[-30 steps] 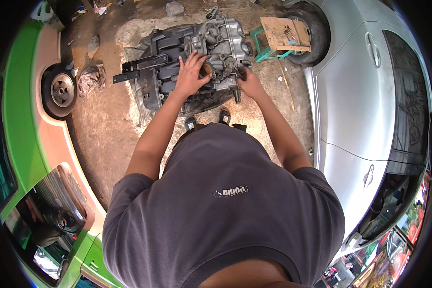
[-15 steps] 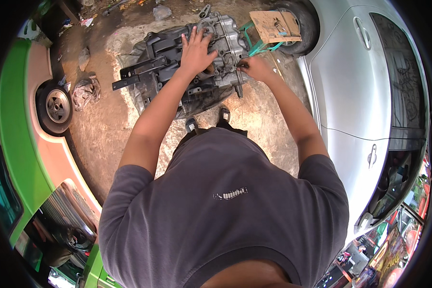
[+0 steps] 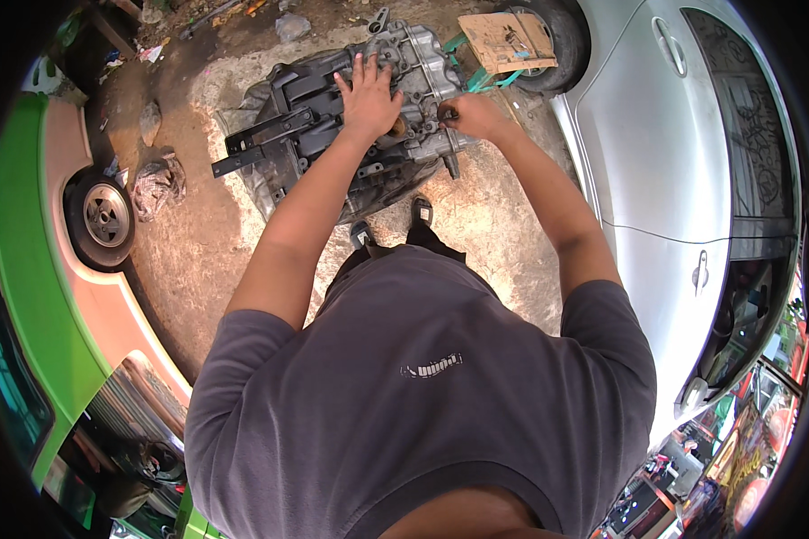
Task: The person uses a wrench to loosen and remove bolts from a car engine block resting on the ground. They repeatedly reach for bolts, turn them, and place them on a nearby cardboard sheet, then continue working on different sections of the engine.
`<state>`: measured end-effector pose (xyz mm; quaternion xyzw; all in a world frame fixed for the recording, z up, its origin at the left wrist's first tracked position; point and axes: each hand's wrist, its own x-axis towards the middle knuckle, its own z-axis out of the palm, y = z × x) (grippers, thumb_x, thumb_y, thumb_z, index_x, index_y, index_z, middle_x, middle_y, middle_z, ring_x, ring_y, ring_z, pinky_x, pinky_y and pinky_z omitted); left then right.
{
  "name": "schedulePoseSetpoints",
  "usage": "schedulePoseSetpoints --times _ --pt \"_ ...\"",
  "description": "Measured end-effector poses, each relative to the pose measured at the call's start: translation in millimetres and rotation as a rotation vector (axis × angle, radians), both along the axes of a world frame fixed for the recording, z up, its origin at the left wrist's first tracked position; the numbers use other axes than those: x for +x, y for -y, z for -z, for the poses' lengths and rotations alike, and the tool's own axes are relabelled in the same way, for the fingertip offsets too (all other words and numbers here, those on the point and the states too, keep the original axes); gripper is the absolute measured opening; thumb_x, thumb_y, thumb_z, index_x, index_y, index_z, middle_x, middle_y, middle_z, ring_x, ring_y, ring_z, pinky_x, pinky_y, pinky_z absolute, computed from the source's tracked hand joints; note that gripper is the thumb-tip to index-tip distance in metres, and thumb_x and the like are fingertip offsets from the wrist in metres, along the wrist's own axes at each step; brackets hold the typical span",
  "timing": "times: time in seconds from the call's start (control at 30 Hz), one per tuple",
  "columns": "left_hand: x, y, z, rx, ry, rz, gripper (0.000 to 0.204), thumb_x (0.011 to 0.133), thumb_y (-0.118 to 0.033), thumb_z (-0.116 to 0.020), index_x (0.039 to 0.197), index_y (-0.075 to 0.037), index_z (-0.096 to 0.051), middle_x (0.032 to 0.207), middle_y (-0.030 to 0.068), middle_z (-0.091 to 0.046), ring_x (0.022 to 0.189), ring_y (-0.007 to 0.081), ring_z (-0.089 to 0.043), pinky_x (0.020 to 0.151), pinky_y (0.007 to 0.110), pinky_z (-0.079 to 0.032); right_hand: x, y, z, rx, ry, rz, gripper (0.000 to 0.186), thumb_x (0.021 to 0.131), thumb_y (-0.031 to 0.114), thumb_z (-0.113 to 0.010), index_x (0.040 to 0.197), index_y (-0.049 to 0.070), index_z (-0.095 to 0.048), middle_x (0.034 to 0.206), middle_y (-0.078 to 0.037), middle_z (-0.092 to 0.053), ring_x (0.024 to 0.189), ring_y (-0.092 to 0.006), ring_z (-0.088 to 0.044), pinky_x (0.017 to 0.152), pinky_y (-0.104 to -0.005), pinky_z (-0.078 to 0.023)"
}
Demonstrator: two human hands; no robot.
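Note:
A large engine (image 3: 315, 135) of black and grey metal lies on the ground in front of my feet, on dark sheeting. My left hand (image 3: 368, 99) rests flat on its top, fingers spread, with nothing in it. At the engine's right side my right hand (image 3: 469, 117) is closed, the fingers curled against the metal near a bolt area. Whatever sits in those fingers is too small and dark to name. A black bracket (image 3: 265, 141) sticks out from the engine's left side, and a short metal shaft (image 3: 451, 165) points toward me at its near right.
A green stool (image 3: 490, 79) with a cardboard top (image 3: 508, 40) carries small parts beyond my right hand, beside a loose tyre (image 3: 571, 54). A silver car (image 3: 656, 171) stands close on the right. A green and pink vehicle (image 3: 36, 216) stands left, near a crumpled bag (image 3: 159, 184).
My right hand has turned a little, its curled fingers now more in view. My left hand stays on the engine. The whole view has shifted slightly.

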<state>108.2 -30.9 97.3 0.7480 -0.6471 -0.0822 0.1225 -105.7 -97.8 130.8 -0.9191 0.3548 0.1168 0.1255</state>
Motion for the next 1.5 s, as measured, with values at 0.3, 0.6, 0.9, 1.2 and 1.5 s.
schedulePoseSetpoints --times 0.3,0.6,0.9,1.2,1.5 --pt "0 0 1 -0.002 -0.018 0.005 0.059 0.094 -0.04 -0.049 0.147 -0.015 -0.037 0.16 0.0079 -0.016 0.149 0.0291 -0.004 0.116 0.063 -0.004 -12 -11 17 0.008 0.072 0.062 0.028 0.085 0.035 -0.067 0.106 0.016 -0.068 0.092 -0.015 -0.069 0.088 -0.0337 -0.066 0.077 -0.0422 -0.052" --pt "1 1 4 -0.045 -0.039 0.007 0.06 0.092 -0.039 -0.052 0.145 -0.015 -0.04 0.159 0.0086 -0.018 0.149 0.0298 -0.007 0.115 0.064 -0.005 -33 -45 40 -0.006 0.409 0.411 0.03 0.089 0.029 -0.062 0.114 0.012 -0.064 0.09 -0.02 -0.067 0.086 -0.0385 -0.064 0.076 -0.0456 -0.05" --pt "1 0 6 -0.049 -0.035 -0.005 0.061 0.092 -0.041 -0.053 0.146 -0.015 -0.04 0.159 0.0078 -0.019 0.149 0.0295 -0.007 0.115 0.064 -0.004 -22 -6 18 0.21 0.245 0.191 0.026 0.086 0.032 -0.067 0.096 0.009 -0.072 0.09 -0.019 -0.068 0.084 -0.0365 -0.065 0.077 -0.0437 -0.05" --pt "0 -2 4 -0.053 -0.039 -0.016 0.062 0.091 -0.04 -0.055 0.146 -0.015 -0.04 0.158 0.0069 -0.022 0.149 0.03 -0.008 0.115 0.064 -0.004 -20 6 22 0.302 0.263 0.16 0.027 0.086 0.033 -0.067 0.101 0.01 -0.071 0.091 -0.018 -0.069 0.084 -0.0336 -0.066 0.077 -0.0419 -0.051" --pt "-2 -1 2 -0.03 -0.045 -0.027 0.061 0.092 -0.039 -0.055 0.146 -0.017 -0.039 0.158 0.0054 -0.021 0.148 0.0293 -0.007 0.117 0.062 -0.005 5 -111 78 -0.115 0.725 0.732 0.019 0.089 0.023 -0.065 0.092 0.004 -0.065 0.069 -0.018 -0.064 0.059 -0.0346 -0.061 0.058 -0.0395 -0.049"
